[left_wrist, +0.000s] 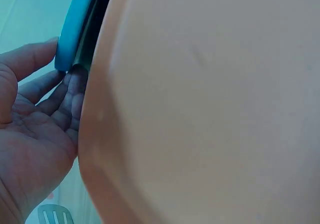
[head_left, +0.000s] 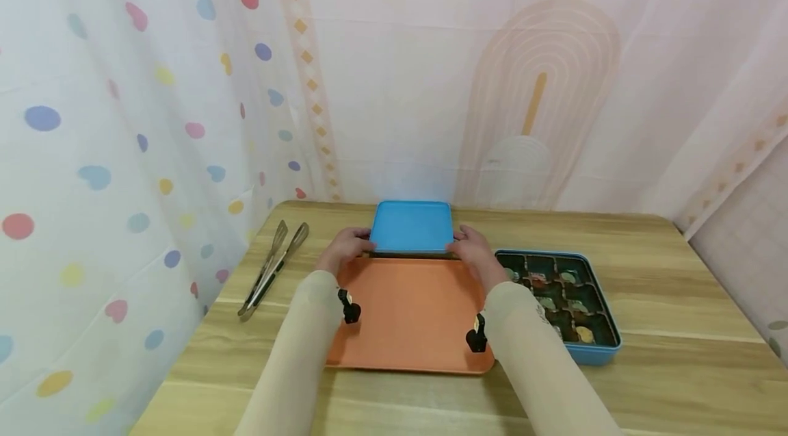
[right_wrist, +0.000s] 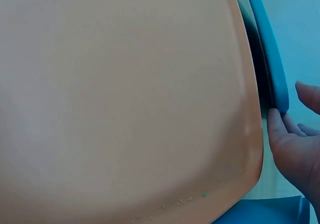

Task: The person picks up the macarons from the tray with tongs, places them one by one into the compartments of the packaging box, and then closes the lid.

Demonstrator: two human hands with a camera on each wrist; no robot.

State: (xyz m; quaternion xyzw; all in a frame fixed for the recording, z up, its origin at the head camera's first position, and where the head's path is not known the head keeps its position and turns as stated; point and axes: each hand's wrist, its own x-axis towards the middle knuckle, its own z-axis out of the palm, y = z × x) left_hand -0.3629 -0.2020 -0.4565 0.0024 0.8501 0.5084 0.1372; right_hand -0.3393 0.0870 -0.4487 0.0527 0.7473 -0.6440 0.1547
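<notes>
A flat blue rectangular lid [head_left: 411,225] with a raised rim lies beyond the far edge of an orange tray [head_left: 412,313]. At its left near corner, my left hand [head_left: 346,249] grips the lid, thumb on the rim and fingers tucked beneath. My right hand [head_left: 477,254] holds the opposite corner, fingertips under the edge and thumb apart at the side in the right wrist view. A dark strip shows beneath the lid's near edge. Both forearms pass over the tray, which bears small green crumbs [right_wrist: 204,194] along one side.
To the right stands a blue box [head_left: 594,354] with a dark divided insert [head_left: 591,299] holding small pieces in several compartments. Metal tongs [head_left: 271,275] with dark grips lie on the wooden table [head_left: 671,285] at left. A patterned curtain [head_left: 394,80] hangs behind the table.
</notes>
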